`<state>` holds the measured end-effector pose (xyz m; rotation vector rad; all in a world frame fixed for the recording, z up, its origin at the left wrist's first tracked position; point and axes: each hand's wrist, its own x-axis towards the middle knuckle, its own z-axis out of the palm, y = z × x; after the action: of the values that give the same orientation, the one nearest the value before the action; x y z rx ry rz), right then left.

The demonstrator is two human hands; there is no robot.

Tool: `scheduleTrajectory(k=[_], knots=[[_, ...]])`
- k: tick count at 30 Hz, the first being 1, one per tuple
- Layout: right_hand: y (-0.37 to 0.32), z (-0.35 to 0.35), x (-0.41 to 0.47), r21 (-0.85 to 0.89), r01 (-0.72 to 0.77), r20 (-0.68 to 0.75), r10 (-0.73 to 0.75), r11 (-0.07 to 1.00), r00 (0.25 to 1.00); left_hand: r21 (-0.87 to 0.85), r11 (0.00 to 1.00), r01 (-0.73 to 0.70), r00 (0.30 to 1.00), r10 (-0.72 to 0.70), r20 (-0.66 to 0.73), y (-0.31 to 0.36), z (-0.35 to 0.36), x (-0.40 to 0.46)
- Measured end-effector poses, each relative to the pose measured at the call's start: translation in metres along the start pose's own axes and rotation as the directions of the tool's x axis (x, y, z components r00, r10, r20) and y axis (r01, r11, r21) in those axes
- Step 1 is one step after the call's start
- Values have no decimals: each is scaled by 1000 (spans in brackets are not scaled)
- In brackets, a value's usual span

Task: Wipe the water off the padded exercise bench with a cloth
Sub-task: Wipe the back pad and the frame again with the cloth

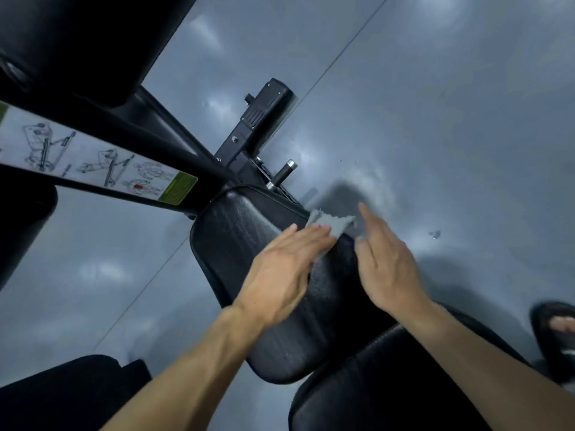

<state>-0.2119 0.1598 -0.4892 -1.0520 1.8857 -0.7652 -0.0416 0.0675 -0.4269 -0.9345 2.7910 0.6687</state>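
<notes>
We look down at a black padded exercise bench (249, 259) set on a grey floor (435, 104), where our left hand (280, 269) lies flat, fingers straight and together, pressing a small grey cloth (333, 225) onto the far right corner of the pad. Our right hand (385, 262) hovers just beside it over the pad's right edge, fingers extended and loosely spread, holding nothing. To the left a black frame bar carries a white exercise-diagram label (93, 157), and a sandalled foot (557, 331) stands on the floor at far right.
</notes>
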Motion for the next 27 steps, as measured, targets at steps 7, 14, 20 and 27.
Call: scheduleTrajectory(k=[7,14,20,27], knots=[[111,-46,-99,-289,-36,-33,28,957,999,81,946,313,944,-301,-132,-23,-29,43],[110,-46,-101,-285,-89,-124,56,954,991,154,975,158,974,-180,139,-15,-20,70],[116,-47,-99,-262,-116,-102,92,958,990,166,957,238,957,-261,130,6,-8,65],[128,-67,-87,-69,-212,97,218,975,971,246,916,318,923,-358,143,-3,-21,81]])
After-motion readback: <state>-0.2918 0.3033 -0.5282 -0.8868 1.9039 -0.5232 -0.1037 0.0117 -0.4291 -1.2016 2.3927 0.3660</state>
